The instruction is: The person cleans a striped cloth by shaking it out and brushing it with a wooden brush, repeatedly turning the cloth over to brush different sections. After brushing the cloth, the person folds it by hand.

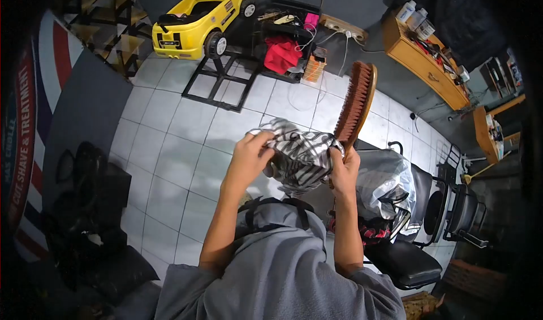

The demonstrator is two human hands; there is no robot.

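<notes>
In front of my chest hangs a bunched black-and-white striped cloth (pixel 302 159). My left hand (pixel 254 150) pinches its upper left edge between thumb and fingers. On the other side, my right hand (pixel 344 173) grips the handle of a long wooden brush (pixel 356 102) and also touches the cloth's right edge. The brush points up and away from me, with its reddish-brown bristles facing left. Most of the handle is hidden by my fingers and the cloth.
A barber chair (pixel 435 212) stands at right, with a clear plastic sheet (pixel 379 178) near it. Ahead are a yellow toy car (pixel 198 23), a black metal frame (pixel 220 82) on the tiles and a box holding red cloth (pixel 281 54). A wooden shelf (pixel 421 60) carries bottles.
</notes>
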